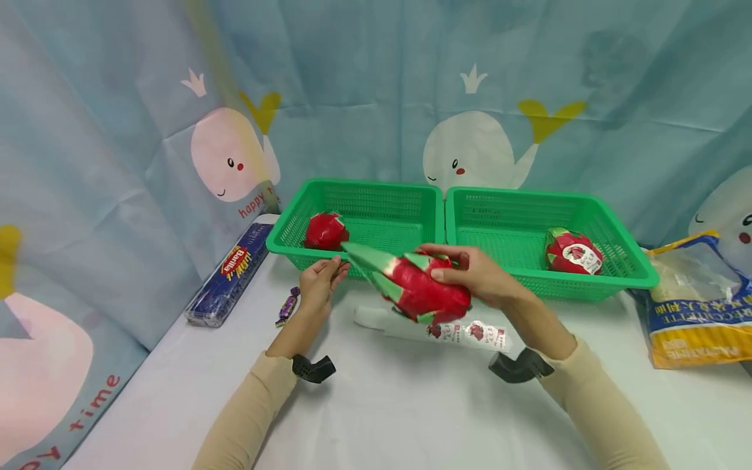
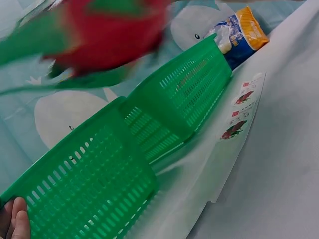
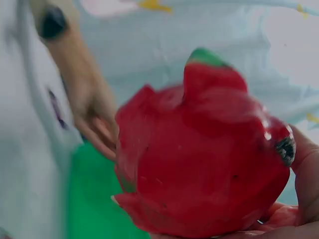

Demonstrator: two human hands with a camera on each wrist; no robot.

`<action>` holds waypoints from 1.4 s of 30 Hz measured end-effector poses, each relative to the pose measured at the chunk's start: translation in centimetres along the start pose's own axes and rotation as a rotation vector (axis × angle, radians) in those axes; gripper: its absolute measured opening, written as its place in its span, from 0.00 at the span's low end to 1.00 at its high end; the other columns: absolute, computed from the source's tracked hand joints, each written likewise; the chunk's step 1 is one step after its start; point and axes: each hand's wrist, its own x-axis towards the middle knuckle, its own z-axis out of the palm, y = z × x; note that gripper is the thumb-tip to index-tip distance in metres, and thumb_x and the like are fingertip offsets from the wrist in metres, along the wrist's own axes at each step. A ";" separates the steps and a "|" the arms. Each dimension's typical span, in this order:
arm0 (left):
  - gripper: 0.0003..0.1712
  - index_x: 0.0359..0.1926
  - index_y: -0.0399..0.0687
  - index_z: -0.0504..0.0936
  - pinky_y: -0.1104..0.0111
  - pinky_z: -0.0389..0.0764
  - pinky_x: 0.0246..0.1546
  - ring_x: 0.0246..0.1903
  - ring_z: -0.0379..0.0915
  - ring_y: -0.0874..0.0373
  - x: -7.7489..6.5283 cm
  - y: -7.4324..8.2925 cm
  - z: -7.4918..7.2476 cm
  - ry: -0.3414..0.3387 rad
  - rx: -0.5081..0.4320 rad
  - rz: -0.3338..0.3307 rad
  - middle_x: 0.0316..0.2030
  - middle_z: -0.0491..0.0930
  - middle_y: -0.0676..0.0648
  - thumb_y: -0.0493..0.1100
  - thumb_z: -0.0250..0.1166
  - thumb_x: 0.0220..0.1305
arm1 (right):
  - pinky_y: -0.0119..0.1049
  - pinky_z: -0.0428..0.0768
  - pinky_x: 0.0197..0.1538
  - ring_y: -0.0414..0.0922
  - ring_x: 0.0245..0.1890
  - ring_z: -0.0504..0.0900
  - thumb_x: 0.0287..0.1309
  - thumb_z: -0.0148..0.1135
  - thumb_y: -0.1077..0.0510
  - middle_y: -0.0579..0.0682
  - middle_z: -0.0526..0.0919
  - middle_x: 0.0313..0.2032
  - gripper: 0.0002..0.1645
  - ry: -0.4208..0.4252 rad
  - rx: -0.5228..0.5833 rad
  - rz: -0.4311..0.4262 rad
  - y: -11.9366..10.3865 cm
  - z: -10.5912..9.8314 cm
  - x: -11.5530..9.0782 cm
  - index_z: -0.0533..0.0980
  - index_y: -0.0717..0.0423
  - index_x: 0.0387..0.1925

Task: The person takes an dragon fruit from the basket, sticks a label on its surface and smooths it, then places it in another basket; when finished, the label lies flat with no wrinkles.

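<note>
My right hand [image 1: 478, 274] holds a red dragon fruit [image 1: 431, 287] with long green scales in the air, in front of the two baskets. In the right wrist view the same dragon fruit [image 3: 199, 159] fills the middle, with fingers around its underside and side. My left hand [image 1: 320, 284] is at the front rim of the left green basket [image 1: 358, 186]; in the left wrist view its fingers [image 2: 20, 219] grip that rim. Inside the left basket lies another dragon fruit [image 1: 326, 231]. The right green basket [image 1: 529, 196] contains a dragon fruit [image 1: 572, 251] bearing a white sticker.
A strip of dragon fruit stickers [image 1: 446, 331] lies on the white table [image 1: 411, 405] before the baskets. Left of them are a purple wrapped candy [image 1: 288, 307] and a blue spaghetti pack [image 1: 235, 274]. A blue and yellow bag [image 1: 699, 313] stands at the right.
</note>
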 end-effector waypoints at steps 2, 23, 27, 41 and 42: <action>0.06 0.28 0.39 0.78 0.77 0.81 0.33 0.27 0.81 0.62 0.0 0.1 0.0 0.003 0.008 -0.006 0.23 0.83 0.50 0.37 0.61 0.61 | 0.45 0.82 0.43 0.48 0.48 0.77 0.58 0.59 0.57 0.57 0.68 0.58 0.37 -0.084 0.035 0.016 1.7 1.0 -1.5 0.57 0.61 0.66; 0.22 0.56 0.24 0.66 0.75 0.80 0.39 0.34 0.82 0.63 -0.6 0.4 -0.3 -0.323 0.171 -0.140 0.30 0.85 0.52 0.40 0.51 0.69 | 0.30 0.78 0.46 0.40 0.50 0.72 0.48 0.67 0.46 0.42 0.72 0.55 0.36 -0.234 -0.583 -0.031 5.3 6.0 -6.2 0.67 0.44 0.60; 0.24 0.57 0.21 0.64 0.74 0.81 0.40 0.35 0.82 0.64 -1.0 -0.1 0.0 -0.506 0.368 -0.156 0.33 0.84 0.52 0.38 0.50 0.69 | 0.31 0.77 0.48 0.41 0.51 0.71 0.49 0.66 0.44 0.43 0.72 0.55 0.39 -0.244 -0.587 -0.010 5.1 5.9 -6.5 0.65 0.43 0.63; 0.18 0.50 0.29 0.75 0.64 0.80 0.46 0.47 0.78 0.44 -1.7 -1.4 2.3 -0.920 0.826 0.091 0.47 0.79 0.35 0.35 0.60 0.61 | 0.45 0.79 0.43 0.52 0.41 0.79 0.46 0.69 0.60 0.59 0.82 0.39 0.23 0.210 -0.912 -0.061 9.7 0.6 -1.7 0.77 0.67 0.46; 0.17 0.50 0.30 0.76 0.65 0.79 0.47 0.48 0.77 0.44 -1.7 -1.6 2.3 -0.940 0.839 0.118 0.46 0.80 0.35 0.35 0.61 0.60 | 0.44 0.78 0.42 0.51 0.39 0.79 0.44 0.70 0.59 0.58 0.82 0.37 0.23 0.217 -0.940 -0.058 10.0 0.6 -1.6 0.78 0.66 0.44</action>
